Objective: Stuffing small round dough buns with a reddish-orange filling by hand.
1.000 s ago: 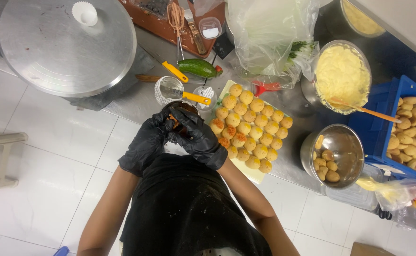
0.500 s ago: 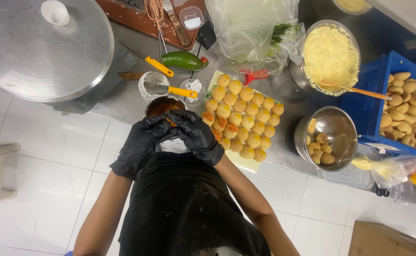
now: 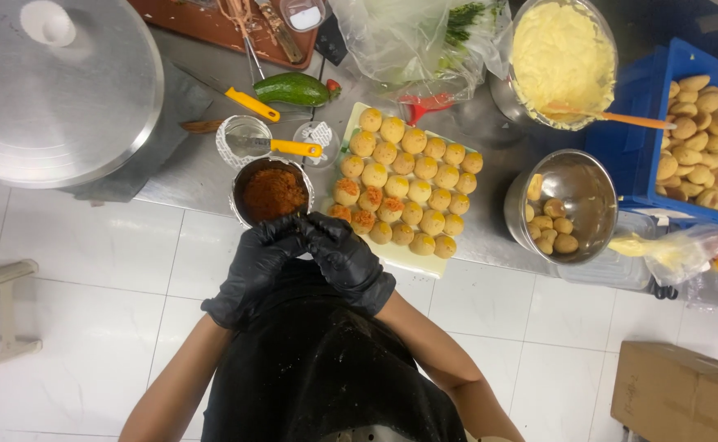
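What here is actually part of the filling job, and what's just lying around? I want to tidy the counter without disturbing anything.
In use:
left hand
right hand
cup of orange-red filling
tray of round puffs

Lying about:
big pot lid
green avocado
bowl of yellow mash
blue crate of puffs
cardboard box

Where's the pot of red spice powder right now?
In the head view, the pot of red spice powder sits at the counter's near edge, just beyond the gloved left hand and right hand, left of the tray of buns.
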